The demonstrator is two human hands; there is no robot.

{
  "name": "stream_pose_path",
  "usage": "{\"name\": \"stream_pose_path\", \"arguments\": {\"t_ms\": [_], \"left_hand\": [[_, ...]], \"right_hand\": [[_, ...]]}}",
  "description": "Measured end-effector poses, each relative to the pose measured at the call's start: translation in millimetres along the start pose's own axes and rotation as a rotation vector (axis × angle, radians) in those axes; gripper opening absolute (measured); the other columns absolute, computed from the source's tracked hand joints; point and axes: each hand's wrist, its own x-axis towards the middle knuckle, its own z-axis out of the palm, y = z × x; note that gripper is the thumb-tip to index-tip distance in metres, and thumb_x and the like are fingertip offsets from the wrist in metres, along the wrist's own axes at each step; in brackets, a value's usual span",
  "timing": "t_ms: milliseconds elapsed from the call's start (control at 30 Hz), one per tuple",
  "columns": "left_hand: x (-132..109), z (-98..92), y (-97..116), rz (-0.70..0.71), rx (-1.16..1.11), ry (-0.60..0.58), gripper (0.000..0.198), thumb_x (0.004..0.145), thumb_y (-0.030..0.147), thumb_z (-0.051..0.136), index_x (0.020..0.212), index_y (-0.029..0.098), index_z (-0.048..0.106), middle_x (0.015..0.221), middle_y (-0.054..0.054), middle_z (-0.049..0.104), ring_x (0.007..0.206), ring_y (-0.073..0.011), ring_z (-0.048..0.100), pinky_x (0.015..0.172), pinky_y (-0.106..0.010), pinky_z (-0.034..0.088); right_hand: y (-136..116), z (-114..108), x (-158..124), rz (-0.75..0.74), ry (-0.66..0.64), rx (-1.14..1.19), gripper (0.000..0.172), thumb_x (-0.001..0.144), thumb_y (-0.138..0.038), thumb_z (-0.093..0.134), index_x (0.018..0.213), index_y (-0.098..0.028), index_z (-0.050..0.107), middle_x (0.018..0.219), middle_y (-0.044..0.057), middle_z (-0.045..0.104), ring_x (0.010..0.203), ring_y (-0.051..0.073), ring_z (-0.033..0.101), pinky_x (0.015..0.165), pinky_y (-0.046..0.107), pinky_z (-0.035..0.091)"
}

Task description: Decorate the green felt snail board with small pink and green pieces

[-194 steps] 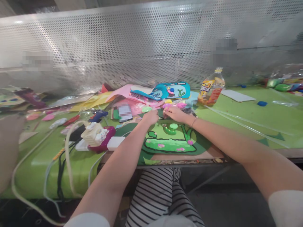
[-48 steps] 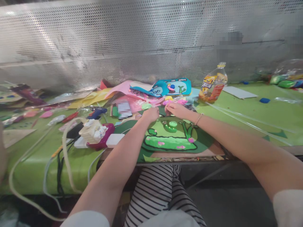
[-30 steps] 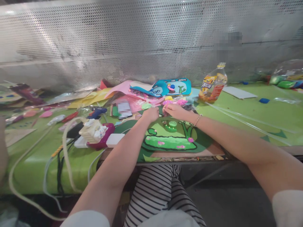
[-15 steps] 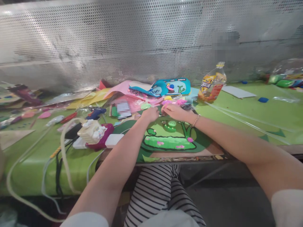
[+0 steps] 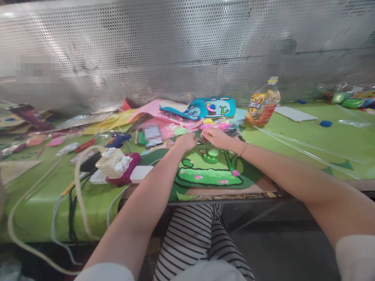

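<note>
My left hand (image 5: 186,141) is closed, its fingers curled over the far side of a green craft picture (image 5: 191,178). Close beside it, my right hand (image 5: 215,137) has its fingers pinched together. Whatever lies between the fingers of either hand is too small or hidden to make out. The picture has dark outlines, pink flowers, a plant with tall leaves on its right, and a small green snail-like figure (image 5: 211,155) just below my hands. Bright pink clay pieces (image 5: 224,126) lie just beyond my right hand.
Behind my hands lie a blue craft picture (image 5: 225,108) and coloured sheets (image 5: 146,110). A plastic bottle (image 5: 263,102) stands to the right, near clear strips (image 5: 304,150) and a white board (image 5: 295,113). Left are a cream-and-purple decorated object (image 5: 118,166) and cables (image 5: 77,187).
Both hands stay in nearly the same place over the far part of the picture. My right hand's fingers have shifted very slightly; nothing else has visibly moved.
</note>
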Motion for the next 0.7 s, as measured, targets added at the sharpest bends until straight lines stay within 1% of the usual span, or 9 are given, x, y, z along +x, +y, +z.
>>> {"name": "stream_pose_path", "arguments": {"t_ms": [100,200,367,467,533,600,633,667,700], "left_hand": [[0,-0.4,0,-0.001,-0.002,-0.004,0.033,0.089,0.039,0.04,0.102,0.017,0.061,0.11,-0.013,0.065,0.101,-0.0256,0.061,0.082,-0.032,0.046],[-1,-1.6,2,-0.002,-0.004,-0.003,0.033,0.089,0.037,0.039,0.103,0.016,0.061,0.11,-0.013,0.065,0.103,-0.0252,0.06,0.083,-0.031,0.046],[-4,-3.5,4,-0.008,-0.021,0.006,0.031,0.092,0.029,0.034,0.102,0.016,0.061,0.111,-0.013,0.065,0.105,-0.023,0.059,0.085,-0.03,0.045],[-6,-4.0,4,-0.021,-0.048,0.025,0.024,0.089,0.021,0.04,0.096,0.016,0.062,0.107,-0.012,0.066,0.101,-0.0225,0.061,0.084,-0.029,0.044],[-8,-4.9,4,-0.054,-0.077,0.063,0.019,0.085,0.017,0.044,0.092,0.015,0.061,0.102,-0.013,0.067,0.097,-0.0227,0.062,0.082,-0.029,0.045],[-8,-7.4,5,-0.103,-0.099,0.132,0.018,0.086,0.015,0.042,0.093,0.014,0.059,0.1,-0.014,0.065,0.096,-0.0229,0.061,0.081,-0.03,0.045],[-8,-9.6,6,-0.127,-0.12,0.204,0.02,0.088,0.016,0.037,0.094,0.014,0.056,0.101,-0.014,0.064,0.097,-0.0223,0.06,0.082,-0.031,0.044],[-8,-12.4,8,-0.148,-0.178,0.329,0.022,0.092,0.017,0.031,0.094,0.015,0.053,0.101,-0.013,0.062,0.098,-0.0209,0.058,0.083,-0.031,0.043],[-8,-16.1,11,-0.157,-0.28,0.502,0.026,0.094,0.019,0.025,0.092,0.017,0.05,0.098,-0.011,0.06,0.096,-0.0188,0.057,0.083,-0.03,0.043]], "right_hand": [[0,-1,0,-0.002,0.036,0.017,0.026,0.086,-0.011,0.04,0.069,-0.016,0.06,0.072,0.005,0.066,0.068,0.015,0.06,0.066,0.026,0.046],[2,-1,0,0.027,-0.012,0.054,0.025,0.085,-0.009,0.041,0.069,-0.016,0.059,0.07,0.004,0.066,0.065,0.014,0.06,0.063,0.025,0.046],[4,1,0,0.009,0.019,0.057,0.027,0.087,-0.012,0.038,0.071,-0.016,0.06,0.073,0.005,0.066,0.067,0.014,0.06,0.067,0.027,0.047],[4,2,1,0.014,-0.004,0.055,0.026,0.085,-0.011,0.04,0.07,-0.016,0.06,0.072,0.004,0.066,0.067,0.014,0.06,0.067,0.027,0.047],[4,3,1,0.019,0.003,0.064,0.024,0.085,-0.01,0.041,0.07,-0.017,0.059,0.072,0.004,0.066,0.067,0.014,0.06,0.066,0.026,0.047],[5,3,1,0.008,0.049,0.069,0.023,0.085,-0.011,0.042,0.07,-0.017,0.057,0.071,0.004,0.065,0.067,0.014,0.059,0.067,0.026,0.047],[5,2,1,0.003,0.077,0.075,0.022,0.086,-0.012,0.042,0.07,-0.017,0.056,0.071,0.004,0.065,0.067,0.014,0.06,0.067,0.026,0.047],[6,2,1,0.004,0.098,0.09,0.022,0.086,-0.013,0.042,0.07,-0.017,0.056,0.07,0.003,0.064,0.067,0.014,0.06,0.067,0.025,0.047],[6,2,1,0.009,0.115,0.112,0.021,0.087,-0.013,0.042,0.071,-0.018,0.055,0.069,0.003,0.064,0.067,0.014,0.06,0.066,0.025,0.047]]}}
